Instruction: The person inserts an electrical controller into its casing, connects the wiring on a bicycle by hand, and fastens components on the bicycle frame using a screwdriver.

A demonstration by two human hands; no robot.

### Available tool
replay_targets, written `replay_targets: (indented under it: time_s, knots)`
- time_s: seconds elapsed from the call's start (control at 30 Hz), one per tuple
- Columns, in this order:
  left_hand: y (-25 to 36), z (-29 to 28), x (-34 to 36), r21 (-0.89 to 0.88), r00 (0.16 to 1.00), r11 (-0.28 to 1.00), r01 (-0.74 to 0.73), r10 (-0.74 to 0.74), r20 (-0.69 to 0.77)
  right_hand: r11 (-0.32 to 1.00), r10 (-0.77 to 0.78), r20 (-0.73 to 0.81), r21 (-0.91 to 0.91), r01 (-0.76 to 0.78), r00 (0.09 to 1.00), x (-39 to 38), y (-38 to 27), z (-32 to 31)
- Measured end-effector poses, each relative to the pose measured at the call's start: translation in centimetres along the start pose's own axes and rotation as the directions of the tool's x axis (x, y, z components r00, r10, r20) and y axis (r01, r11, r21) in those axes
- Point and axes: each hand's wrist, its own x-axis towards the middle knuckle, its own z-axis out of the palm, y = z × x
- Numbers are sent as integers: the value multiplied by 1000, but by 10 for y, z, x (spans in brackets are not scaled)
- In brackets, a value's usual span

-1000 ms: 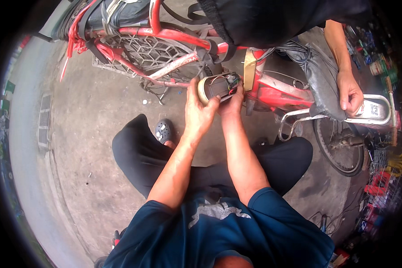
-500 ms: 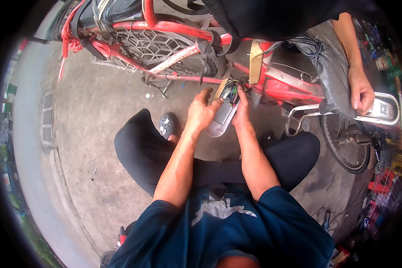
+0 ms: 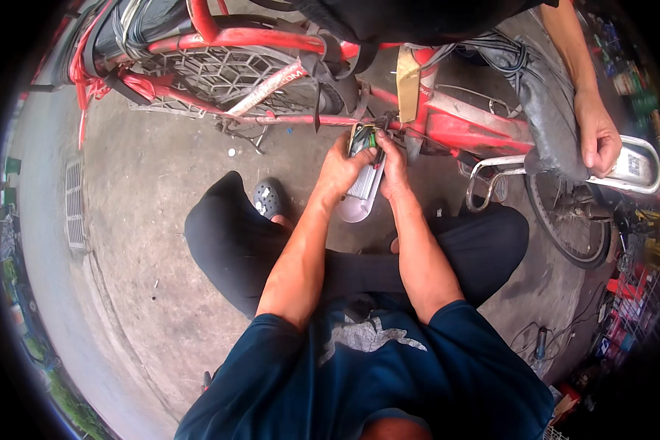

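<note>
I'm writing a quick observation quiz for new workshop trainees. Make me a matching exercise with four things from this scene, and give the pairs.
Things:
1. Case
2. Clog
3. Grate
4. Frame

Descriptions:
A. Set in the floor
B. Mostly red, with white parts
C. Open, held in the left hand and right hand
D. Dark grey, with holes

Pairs: 1-C, 2-D, 3-A, 4-B
</note>
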Motion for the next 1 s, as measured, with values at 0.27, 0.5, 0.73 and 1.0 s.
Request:
replay_targets:
  time_s: [0.27,0.5,0.73,1.0]
  knots:
    - [-4,2,11,-336,982,923,190,-182,56,999,22,47,32,-24,999,2,6,2]
    - [1,2,13,-429,958,863,269,-285,27,998,-38,-20,-47,37,999,3,15,2]
    - [-4,0,14,-461,965,851,253,-258,53,996,44,-2,-72,-44,999,-4,4,9]
    - [-9,4,12,-412,988,899,151,-151,33,945,44,-129,-316,-83,991,8,-20,27]
